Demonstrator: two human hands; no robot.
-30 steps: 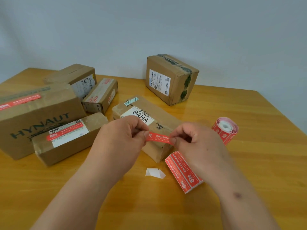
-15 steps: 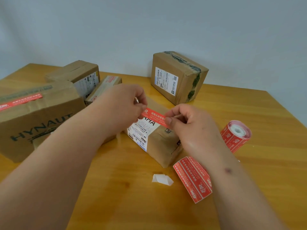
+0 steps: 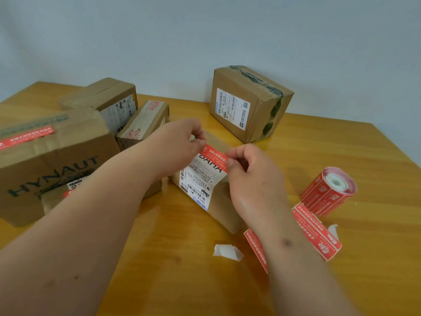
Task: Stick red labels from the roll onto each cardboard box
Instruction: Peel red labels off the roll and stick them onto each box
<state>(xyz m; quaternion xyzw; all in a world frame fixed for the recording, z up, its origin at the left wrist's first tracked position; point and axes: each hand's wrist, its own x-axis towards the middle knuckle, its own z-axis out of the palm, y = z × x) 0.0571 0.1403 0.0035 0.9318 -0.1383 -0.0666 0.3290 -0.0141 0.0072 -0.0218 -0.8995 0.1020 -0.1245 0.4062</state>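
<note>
While both hands stretch a narrow red paper label (image 3: 214,156) taut, it hangs just over the top of a low brown cardboard box (image 3: 224,201) at the middle of the glossy orange-brown wooden table (image 3: 341,151). The left hand (image 3: 180,142) pinches its far end and the right hand (image 3: 252,179) pinches its near end between thumb and forefinger. White print runs along the strip; under it lies the box's white shipping slip with bold black letters. Near the right forearm lies a fat roll of red labels (image 3: 328,190) on a white core, its loose tail trailing toward the table's near edge. A crumpled white backing scrap (image 3: 226,252) lies close by. To the left a big cardboard box printed HYNAUT (image 3: 50,165) already wears a red strip.
</note>
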